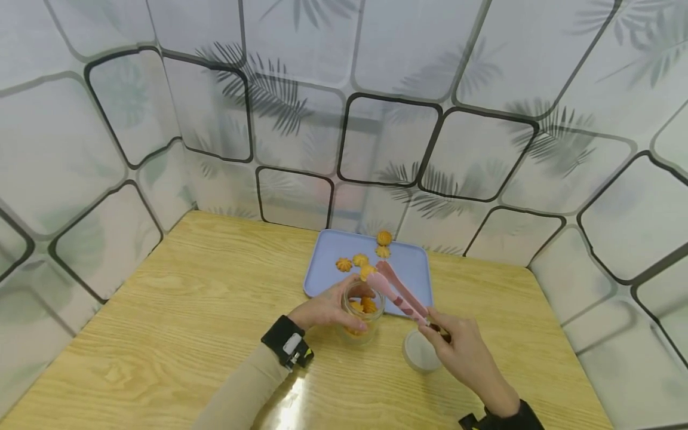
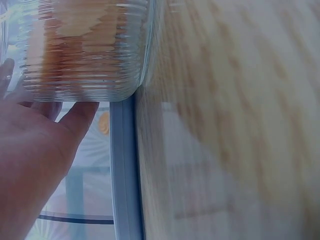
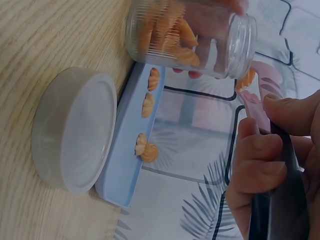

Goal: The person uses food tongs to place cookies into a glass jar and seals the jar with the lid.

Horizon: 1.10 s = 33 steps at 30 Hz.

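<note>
My left hand (image 1: 329,307) grips a ribbed glass jar (image 3: 185,42) around its side, fingers and thumb curled about it. Several golden cookies (image 3: 167,32) lie inside the jar. With my right hand (image 1: 464,352) I hold pink-tipped tongs (image 1: 400,292) by their dark handles. Between the tong tips is a cookie (image 1: 368,272), close to the jar's open mouth. Behind the jar, a blue tray (image 1: 414,269) carries several more flower-shaped cookies (image 1: 343,264). In the left wrist view the jar (image 2: 85,50) fills the top left, its contents blurred.
A round white lid (image 1: 421,351) lies on the wooden table (image 1: 177,310) between the jar and my right hand. A patterned curtain (image 1: 301,143) hangs along the table's back and sides, close behind the tray.
</note>
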Motion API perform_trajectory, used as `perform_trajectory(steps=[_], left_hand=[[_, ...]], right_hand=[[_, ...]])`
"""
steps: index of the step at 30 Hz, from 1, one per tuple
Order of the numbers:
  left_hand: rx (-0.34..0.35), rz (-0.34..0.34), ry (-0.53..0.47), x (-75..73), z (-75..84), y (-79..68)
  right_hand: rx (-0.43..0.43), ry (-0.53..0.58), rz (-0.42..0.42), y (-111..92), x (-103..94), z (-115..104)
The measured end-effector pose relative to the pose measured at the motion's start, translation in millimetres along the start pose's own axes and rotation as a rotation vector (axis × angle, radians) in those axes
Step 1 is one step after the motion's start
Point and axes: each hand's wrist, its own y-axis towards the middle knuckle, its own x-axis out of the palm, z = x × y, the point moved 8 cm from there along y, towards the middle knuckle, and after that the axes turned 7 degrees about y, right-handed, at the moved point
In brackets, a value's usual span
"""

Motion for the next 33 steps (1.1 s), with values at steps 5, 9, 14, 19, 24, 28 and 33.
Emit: perform_trajectory(steps=[5, 9, 14, 19, 24, 28, 33], left_hand=[[-0.065, 0.01, -0.023, -0.7, -5.5, -2.5], [-0.055, 0.008, -0.018, -0.9, -5.4, -1.4], [-0.055, 0.001, -0.013, -0.3, -4.8, -0.9], [-0.042, -0.001, -0.017, 0.0, -3.4, 0.3], [-0.01, -0.01, -0.033, 1.2, -0.7, 1.8], [-0.011, -0.005, -0.035, 1.2, -0.6, 2.0], [-0.004, -0.009, -0.051, 1.4, -1.9, 2.0]], right_hand=[[-0.024, -0.001, 0.002, -5.4, -0.6, -6.1], [-0.026, 0.014, -0.003, -9.1, -0.5, -8.7], [-0.06, 0.018, 0.014, -12.8, -2.7, -11.7], [-0.086, 0.035, 0.003, -16.5, -3.2, -15.4], [-0.111, 0.044, -0.008, -19.5, -3.8, -19.9], [-0.13, 0.042, -0.013, -21.7, -4.4, -21.6], [-0.132, 0.046, -0.02, -24.0, -4.7, -20.7]])
